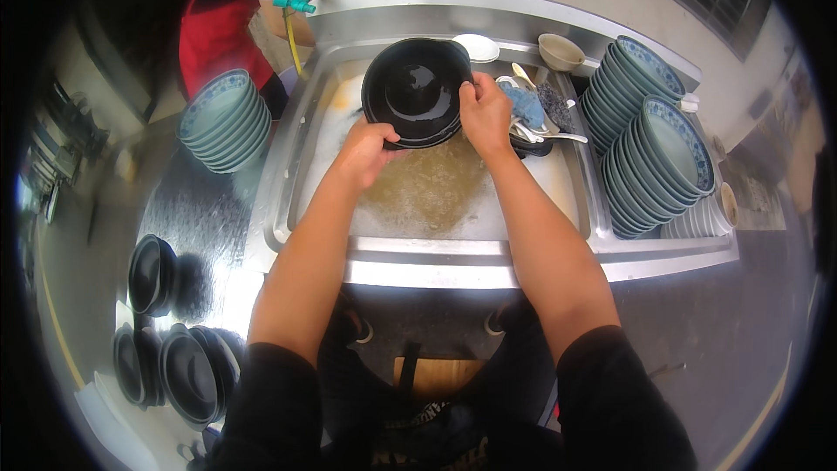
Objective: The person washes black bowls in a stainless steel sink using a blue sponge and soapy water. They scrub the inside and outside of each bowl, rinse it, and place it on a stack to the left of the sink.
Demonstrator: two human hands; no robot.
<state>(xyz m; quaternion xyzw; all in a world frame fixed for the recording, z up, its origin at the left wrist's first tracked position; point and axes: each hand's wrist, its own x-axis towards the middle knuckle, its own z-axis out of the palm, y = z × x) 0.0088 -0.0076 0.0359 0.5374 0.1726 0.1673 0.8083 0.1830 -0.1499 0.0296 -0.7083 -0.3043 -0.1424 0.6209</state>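
Note:
Both my hands hold a stack of wet black bowls [418, 95] above the far half of a stainless steel sink [435, 245]. My left hand [374, 149] grips the near left rim with its thumb on top. At the right rim, my right hand [485, 111] is closed round the edge. Cloudy, foamy water [431, 190] fills the sink below. Just right of my right hand lie a blue cloth [525, 104], a grey scouring pad [554, 108] and several white spoons [565, 137]. How many bowls are in the held stack cannot be told.
Stacked blue-rimmed bowls [680, 150] stand at the right, more [225, 121] at the left. Black bowls [191, 373] sit at the lower left. A white dish [477, 48] and a beige bowl [561, 52] rest along the back ledge. A person in a red apron [219, 46] stands near the teal tap [294, 1].

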